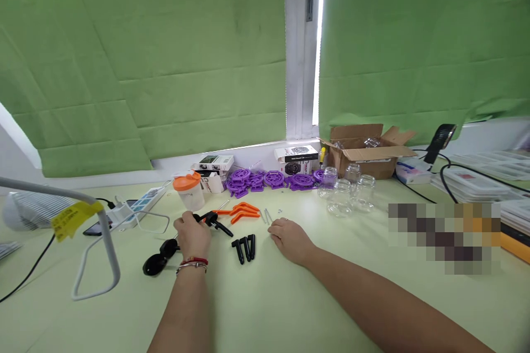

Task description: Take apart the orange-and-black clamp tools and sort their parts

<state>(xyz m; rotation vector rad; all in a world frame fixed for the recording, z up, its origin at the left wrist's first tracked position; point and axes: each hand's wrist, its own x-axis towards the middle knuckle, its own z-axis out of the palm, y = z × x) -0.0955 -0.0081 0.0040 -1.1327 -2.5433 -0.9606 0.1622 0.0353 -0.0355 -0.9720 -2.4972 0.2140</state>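
My left hand (192, 238) is closed, fingers curled at a black plastic part (219, 224) that sticks out to the right of them. Just left of this wrist lie black rounded pieces (155, 265). Palm down on the table, my right hand (291, 241) has its fingers stretched out and its fingertips beside thin metal pins (267, 215); nothing shows in it. Between the hands, black L-shaped pieces (247, 248) lie side by side. Orange bent plastic parts (244, 210) rest a little farther back, partly overlapped by the black part.
Purple wheel-like parts (274, 179) line the back, by small printed boxes (296, 159). An orange-lidded cup (190, 194) stands left of them. Clear glass jars (340, 198) stand before an open cardboard box (368, 155). A power strip (143, 205) and a grey-white bent tube (110, 242) are at left.
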